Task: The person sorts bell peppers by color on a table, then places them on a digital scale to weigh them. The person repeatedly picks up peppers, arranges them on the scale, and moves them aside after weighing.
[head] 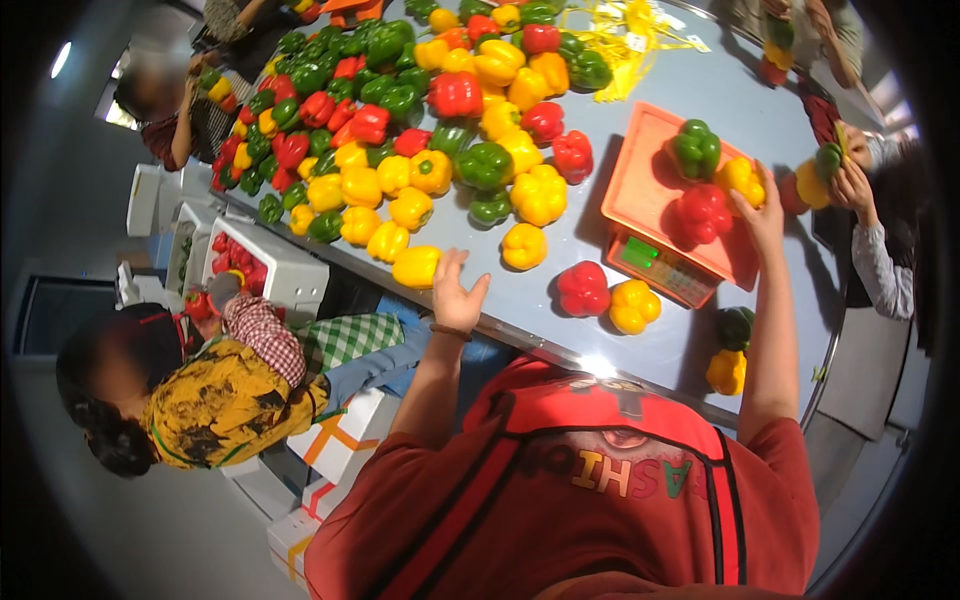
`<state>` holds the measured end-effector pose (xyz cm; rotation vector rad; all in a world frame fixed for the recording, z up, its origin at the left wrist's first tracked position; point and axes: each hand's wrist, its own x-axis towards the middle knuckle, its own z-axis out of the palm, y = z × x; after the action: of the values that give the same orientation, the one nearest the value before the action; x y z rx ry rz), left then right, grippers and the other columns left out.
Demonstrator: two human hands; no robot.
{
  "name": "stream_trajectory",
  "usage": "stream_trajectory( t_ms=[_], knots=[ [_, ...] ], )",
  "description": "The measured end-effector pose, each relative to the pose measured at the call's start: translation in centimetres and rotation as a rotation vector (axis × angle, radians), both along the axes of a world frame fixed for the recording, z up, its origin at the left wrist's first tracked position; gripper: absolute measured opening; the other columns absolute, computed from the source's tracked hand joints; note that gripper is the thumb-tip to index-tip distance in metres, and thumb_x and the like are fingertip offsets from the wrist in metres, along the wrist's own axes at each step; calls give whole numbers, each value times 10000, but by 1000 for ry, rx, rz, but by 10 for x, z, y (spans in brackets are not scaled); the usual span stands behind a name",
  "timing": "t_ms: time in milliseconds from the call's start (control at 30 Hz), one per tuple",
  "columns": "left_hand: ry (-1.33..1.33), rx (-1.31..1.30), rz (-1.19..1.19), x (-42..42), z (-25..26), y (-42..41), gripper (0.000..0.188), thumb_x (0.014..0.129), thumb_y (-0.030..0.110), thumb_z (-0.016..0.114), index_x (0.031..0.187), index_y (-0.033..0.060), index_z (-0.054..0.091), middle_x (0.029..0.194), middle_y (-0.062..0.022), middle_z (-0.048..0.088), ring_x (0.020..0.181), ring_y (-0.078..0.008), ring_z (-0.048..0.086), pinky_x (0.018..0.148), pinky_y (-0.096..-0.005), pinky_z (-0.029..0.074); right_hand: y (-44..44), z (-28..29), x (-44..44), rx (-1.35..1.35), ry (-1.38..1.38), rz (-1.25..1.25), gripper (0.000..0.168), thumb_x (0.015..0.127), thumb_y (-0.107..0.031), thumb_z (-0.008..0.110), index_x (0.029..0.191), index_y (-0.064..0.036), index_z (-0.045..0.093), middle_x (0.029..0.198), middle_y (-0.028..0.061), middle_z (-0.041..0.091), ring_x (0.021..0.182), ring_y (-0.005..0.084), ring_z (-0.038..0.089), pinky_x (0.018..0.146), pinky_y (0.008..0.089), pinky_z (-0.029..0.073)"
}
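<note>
My right hand (759, 206) has its fingers around a yellow bell pepper (741, 180) on the orange tray (630, 180) of a digital scale (660, 268). A green bell pepper (696, 150) and a red bell pepper (703, 214) lie beside it on the tray. My left hand (457, 292) has its fingers spread near the table's edge, against or just beside a yellow bell pepper (417, 267); whether they touch is unclear. Before the scale, a red pepper (583, 289) and a yellow pepper (634, 307) lie side by side on the grey table (525, 315).
A large pile of mixed peppers (360, 120) covers the far left. Yellow mesh or ribbon strips (626, 45) lie at the back. A green pepper (736, 328) and a yellow one lie by my right forearm. Co-workers stand left and right; foam boxes (292, 262) stand at left.
</note>
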<state>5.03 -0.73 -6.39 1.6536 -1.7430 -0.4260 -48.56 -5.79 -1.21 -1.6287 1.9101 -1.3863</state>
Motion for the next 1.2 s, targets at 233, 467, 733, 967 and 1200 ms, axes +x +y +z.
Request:
stream_trajectory(
  t_ms=[233,467,733,967,1200],
  knots=[
    [59,103,478,88,-14,-11,725,752,242,775,1316,-58,433,1285,-268,519,1209,-390,495,1029,-452,391,26,27,14,-383,-642,-272,536,895,-185,684,1336,-13,433,1237,138,541,1109,261,582,937,385,506],
    [359,9,178,68,-37,-36,669,709,145,808,1263,-33,478,1176,-223,594,1095,-349,584,963,-407,451,42,67,226,197,-423,553,811,633,-253,837,1332,-64,473,1267,99,523,1193,234,508,1011,405,425],
    [523,74,-36,58,-51,-49,660,676,51,795,1218,20,419,1312,-250,461,1213,-345,472,1043,-426,376,4,-15,359,90,181,1034,762,606,-371,837,1253,-99,541,1266,189,509,1102,386,554,907,432,484],
    [1097,225,79,67,-53,-55,906,727,-74,717,1426,59,157,1207,-139,514,1125,-211,530,968,-373,473,-2,-34,375,122,466,972,678,657,-276,814,1248,-86,541,1314,192,503,1195,387,500,996,424,425],
    [12,-187,-153,10,58,-53,857,573,56,780,1342,-20,409,1238,-188,522,1122,-420,480,992,-491,381,-5,19,333,173,-36,720,808,705,-270,801,1374,-43,410,1309,225,509,1201,388,504,1001,425,426]
  ],
)
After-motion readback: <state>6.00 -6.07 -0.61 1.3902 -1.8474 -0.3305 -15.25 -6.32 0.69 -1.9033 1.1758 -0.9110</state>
